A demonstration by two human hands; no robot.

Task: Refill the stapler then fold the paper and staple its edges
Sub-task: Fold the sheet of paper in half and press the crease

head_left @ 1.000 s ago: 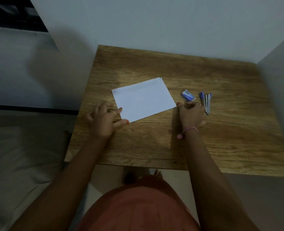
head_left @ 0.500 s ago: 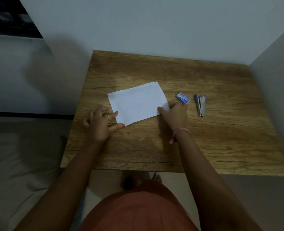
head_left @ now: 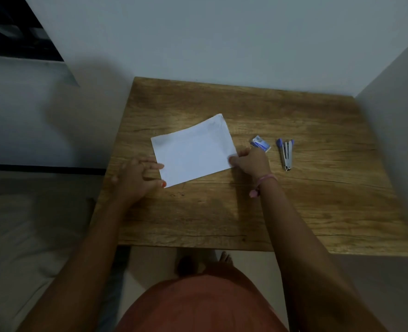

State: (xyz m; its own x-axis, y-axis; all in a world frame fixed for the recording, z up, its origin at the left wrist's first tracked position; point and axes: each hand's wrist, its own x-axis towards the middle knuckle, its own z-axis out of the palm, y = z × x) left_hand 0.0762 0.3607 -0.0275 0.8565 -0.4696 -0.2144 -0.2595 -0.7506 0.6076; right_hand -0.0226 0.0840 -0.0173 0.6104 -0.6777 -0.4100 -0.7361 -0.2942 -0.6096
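Observation:
A white sheet of paper lies flat and slightly turned on the wooden table. My left hand rests on the table at the paper's near left corner, fingers touching its edge. My right hand pinches the paper's near right corner. To the right lie a small blue staple box and a blue and silver stapler, lying opened out, untouched.
The table stands in a corner, with a pale wall behind and another on the right. A light cushion or mattress lies left of the table. My lap in red cloth sits below the table's front edge.
My right hand moved left from beside the stapler to the paper's near right corner and took hold of it. The left hand stayed at the near left corner. The paper shifted slightly.

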